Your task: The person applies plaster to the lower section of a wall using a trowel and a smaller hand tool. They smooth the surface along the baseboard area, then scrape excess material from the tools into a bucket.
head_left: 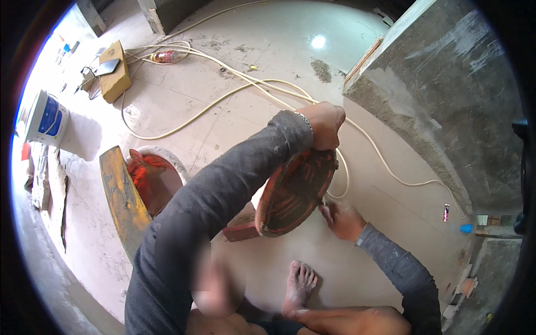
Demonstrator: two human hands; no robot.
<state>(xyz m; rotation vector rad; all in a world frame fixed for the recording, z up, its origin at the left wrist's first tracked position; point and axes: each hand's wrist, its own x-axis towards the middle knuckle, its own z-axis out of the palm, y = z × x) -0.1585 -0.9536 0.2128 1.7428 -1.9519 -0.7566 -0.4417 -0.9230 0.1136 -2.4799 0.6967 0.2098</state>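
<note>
So the left hand (325, 124) is clamped over the top edge of a round red pan (296, 192), fingers curled shut around the rim, holding it up on its edge and tilted so the open face looks down and toward the person. Makes sense to grip it at the top like that, since it props the pan steady off the floor (268, 67) and leaves the lower rim free to get at. The right hand (341, 219) sits just below and to the right of the pan, touching its lower edge, with the fingers bunched together near the rim; can't tell if they're pinching something small there or only pressing on the metal, it's too blurry. The pan looks streaked with grey, dried muck maybe. Just beside its bottom left there's a reddish brick (241, 231) lying on the floor, possibly propping the pan, though I can't see whether they touch. A bare foot (298, 285) is planted right under the work, so the person seems to be squatting low over it. Off to the left there's a second red pan (152, 177) sitting flat, with a yellow board (120, 192) lying against it. Further out a pale cable (234, 89) loops across the floor past a yellow box (116, 70), and a white and blue bucket (47, 117) stands at the far left. A rough grey wall (441, 95) fills the right side.
</note>
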